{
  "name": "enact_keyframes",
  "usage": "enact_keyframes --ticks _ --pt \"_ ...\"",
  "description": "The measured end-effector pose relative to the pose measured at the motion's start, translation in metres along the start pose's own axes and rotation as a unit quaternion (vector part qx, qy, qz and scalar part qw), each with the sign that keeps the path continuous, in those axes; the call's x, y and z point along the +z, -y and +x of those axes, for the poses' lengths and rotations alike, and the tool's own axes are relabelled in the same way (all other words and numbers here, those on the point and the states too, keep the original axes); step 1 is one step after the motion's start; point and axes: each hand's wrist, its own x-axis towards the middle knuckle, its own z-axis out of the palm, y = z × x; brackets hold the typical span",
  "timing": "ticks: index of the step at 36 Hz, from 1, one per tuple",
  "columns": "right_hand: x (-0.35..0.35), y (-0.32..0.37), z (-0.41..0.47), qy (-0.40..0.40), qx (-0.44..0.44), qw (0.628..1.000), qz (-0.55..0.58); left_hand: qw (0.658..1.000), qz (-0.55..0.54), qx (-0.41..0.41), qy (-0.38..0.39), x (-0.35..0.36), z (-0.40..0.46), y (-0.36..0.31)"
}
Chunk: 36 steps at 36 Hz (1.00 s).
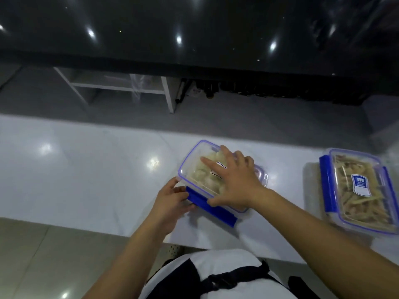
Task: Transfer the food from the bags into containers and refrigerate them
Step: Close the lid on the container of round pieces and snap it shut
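A clear plastic container (195, 167) with a blue-rimmed lid and pale dumpling-like food inside rests on the white counter (86, 169). My right hand (235, 180) lies flat on its lid, fingers spread, thumb at the near edge. My left hand (170, 197) grips the container's near-left corner, with the fingers at the blue side clip (212, 209), which sticks out. A second lidded container (358, 190) holding pale strips of food, with blue clips and a blue label, sits to the right.
The counter's front edge runs just before my body. Beyond the counter is a grey floor with a white shelf frame (121, 87) and a dark glossy surface (194, 29) behind it.
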Motion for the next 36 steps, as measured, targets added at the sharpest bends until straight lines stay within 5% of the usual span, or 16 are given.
enact_keyframes --ticks 14,21,36 --pt "0.029 0.005 -0.051 -0.055 0.151 0.986 0.041 0.996 -0.068 0.004 -0.049 -0.004 0.046 -0.019" --pt "0.034 0.021 -0.041 -0.099 0.223 0.968 0.055 0.998 -0.045 -0.029 0.033 0.013 0.034 -0.006" --pt "0.013 0.023 -0.114 -0.107 0.233 0.960 0.111 0.996 -0.061 0.003 0.059 0.017 0.042 0.001"
